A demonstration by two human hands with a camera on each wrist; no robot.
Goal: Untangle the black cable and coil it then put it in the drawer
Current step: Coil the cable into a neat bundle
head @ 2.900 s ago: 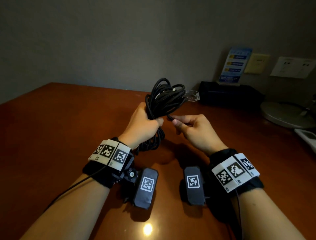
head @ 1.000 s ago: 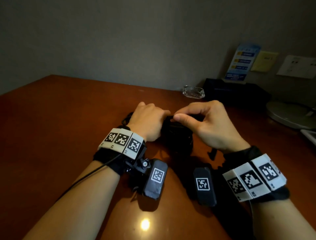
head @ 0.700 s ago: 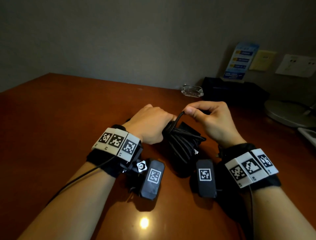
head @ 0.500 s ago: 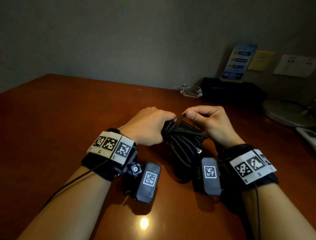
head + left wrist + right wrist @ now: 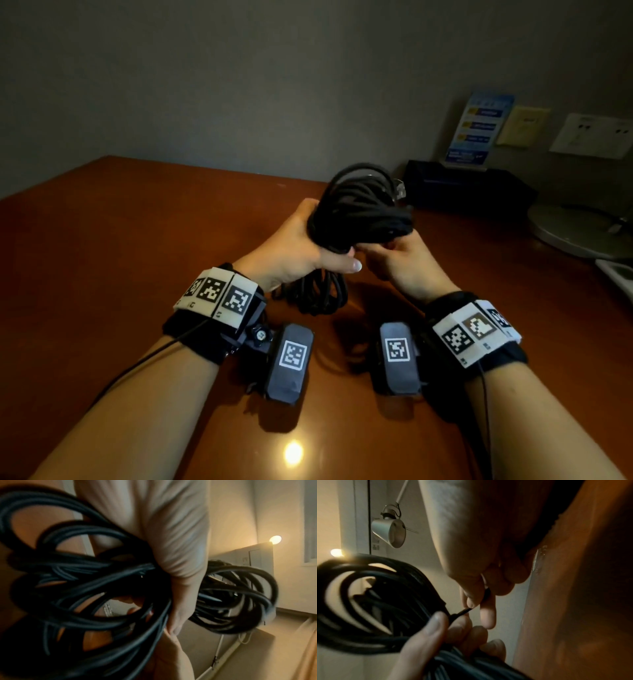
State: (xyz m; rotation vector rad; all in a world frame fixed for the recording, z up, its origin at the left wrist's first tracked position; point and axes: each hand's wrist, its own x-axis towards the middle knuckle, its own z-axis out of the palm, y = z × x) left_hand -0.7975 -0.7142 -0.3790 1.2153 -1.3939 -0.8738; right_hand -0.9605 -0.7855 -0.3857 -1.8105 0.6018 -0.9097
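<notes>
Both hands hold the coiled black cable above the desk.

The left hand [image 5: 294, 246] is wrapped around the waist of the black cable [image 5: 359, 212], fingers curled tight, so loops fan out above the fist toward the far side and more loops hang below it, near the desk [image 5: 102, 240]. The right hand [image 5: 404, 263] sits just right of the bundle, close against the left thumb; in the right wrist view its thumb and forefinger [image 5: 486, 612] pinch a thin loose end of the cable. At the far right of the desk stand a black box [image 5: 462, 188] with a blue card [image 5: 476, 130] on it and a round grey lamp base [image 5: 579, 233].
</notes>
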